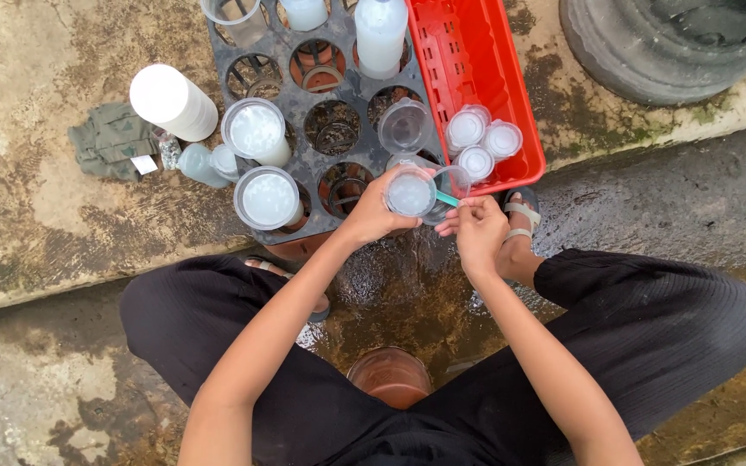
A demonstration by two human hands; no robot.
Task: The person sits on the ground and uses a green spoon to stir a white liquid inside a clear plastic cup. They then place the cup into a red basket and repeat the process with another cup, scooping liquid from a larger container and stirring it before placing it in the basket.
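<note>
Wet concrete [675, 198]; black crate [338, 129] top cut off

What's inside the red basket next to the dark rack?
Inside the red basket sit three small clear lidded cups, clustered at its near end. The rest shows bare slotted floor; the far end runs out of view.

Stained concrete ground carrying a crate, a basket and a few loose things

A dark plastic crate [325, 129] with round holes is sitting on the raised concrete slab [36, 198], with a red basket [477, 60] lying just beside it; a crumpled green cloth [110, 138] and a small clear bottle [200, 164] are lying near the crate's other side, while wet ground [666, 198] is glistening below the slab's edge.
</note>
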